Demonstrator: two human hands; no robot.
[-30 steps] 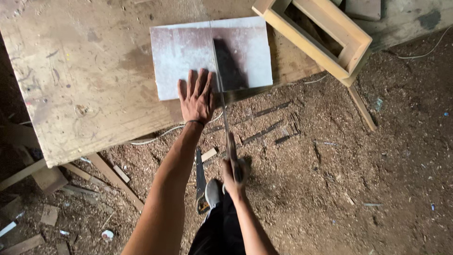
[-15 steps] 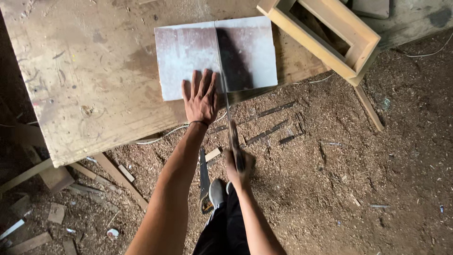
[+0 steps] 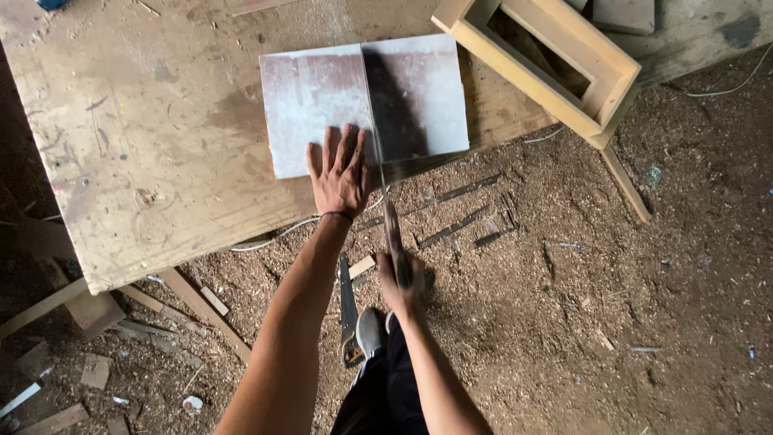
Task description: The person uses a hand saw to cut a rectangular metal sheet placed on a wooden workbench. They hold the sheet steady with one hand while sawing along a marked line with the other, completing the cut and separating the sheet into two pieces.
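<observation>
Pressing flat, fingers wide, the left hand (image 3: 341, 173) pins the panel (image 3: 364, 103) — the right hand (image 3: 400, 282), gripping the saw (image 3: 385, 189), has drawn back from the panel — mid-stroke.

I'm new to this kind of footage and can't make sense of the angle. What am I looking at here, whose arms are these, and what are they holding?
The picture comes from a camera worn on a person's head, looking straight down, so the two bare arms reaching up from the bottom edge are that person's own. The left hand lies flat, fingers spread, on a pale board that rests on a worn wooden table. The right hand grips the handle of a handsaw, whose thin blade runs up across the board along a line near its middle. At the table's far right corner sits an open wooden frame. Below the table is a floor covered in sawdust and wood scraps. A second saw lies there near the person's shoe.
</observation>
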